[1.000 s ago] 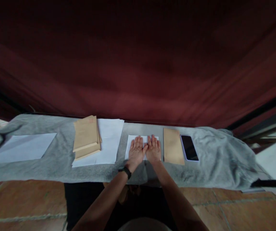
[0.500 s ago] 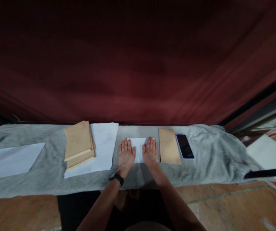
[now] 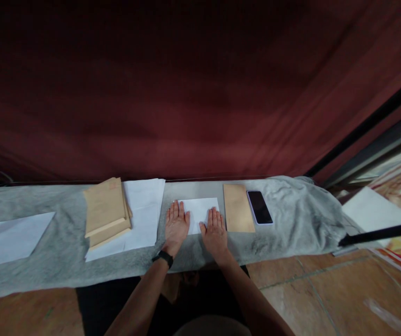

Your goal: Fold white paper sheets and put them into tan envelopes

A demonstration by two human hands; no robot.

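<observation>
A white sheet of paper (image 3: 197,212), seemingly folded, lies flat on the grey cloth in front of me. My left hand (image 3: 177,224) rests palm down over its left end, fingers stretched out and pointing away from me. Over the sheet's lower right part lies my right hand (image 3: 214,233), also flat, with its thumb a little apart. Both hands hide the paper's ends. Just right of my right hand is a single brown envelope (image 3: 238,208), with a phone (image 3: 259,207) beside it, its screen dark.
Several brown envelopes (image 3: 104,207) overlap a stack of white paper (image 3: 144,214) on the left. Another white sheet (image 3: 11,239) lies at the far left. Grey cloth (image 3: 298,224) covers the narrow table, bunched at its right end. A dark red curtain (image 3: 186,116) hangs behind.
My right hand has slid toward me along the paper, baring its upper right corner. The left hand stays on the left end. The whole view has shifted slightly.
</observation>
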